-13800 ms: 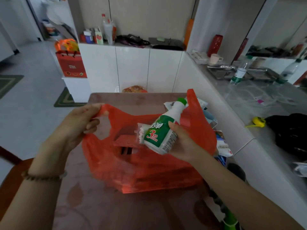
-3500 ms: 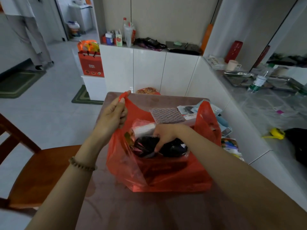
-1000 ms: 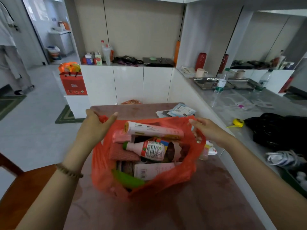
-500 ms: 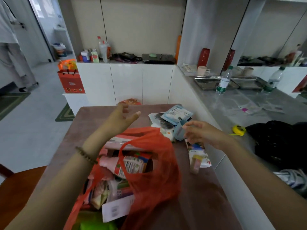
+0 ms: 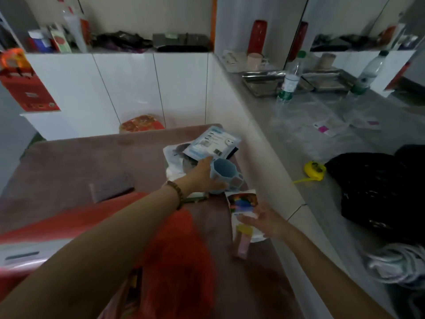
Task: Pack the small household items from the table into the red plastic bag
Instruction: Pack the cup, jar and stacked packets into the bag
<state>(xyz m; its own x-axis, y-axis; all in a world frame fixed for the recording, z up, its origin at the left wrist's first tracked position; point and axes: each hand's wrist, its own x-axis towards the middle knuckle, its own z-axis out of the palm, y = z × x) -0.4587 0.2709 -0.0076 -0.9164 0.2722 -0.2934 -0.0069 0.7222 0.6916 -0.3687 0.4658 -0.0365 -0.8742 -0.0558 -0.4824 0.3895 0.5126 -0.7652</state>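
A brown bench (image 5: 69,162) set into a white-cabinet corner carries the leftovers along its right edge. The left hand (image 5: 202,174) has crossed over and cups the blue cup (image 5: 226,177), while the right hand (image 5: 264,221) closes on the colourful packet (image 5: 243,203) nearer the body. Half a second ago both hovered empty; the red plastic bag (image 5: 179,261) lies slumped below the left forearm.

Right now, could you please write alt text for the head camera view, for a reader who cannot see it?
A person's left hand closes on a blue faceted cup on a brown table, while the right hand touches a colourful white packet. The red plastic bag lies near the camera, under the left arm. More flat packets lie behind the cup.
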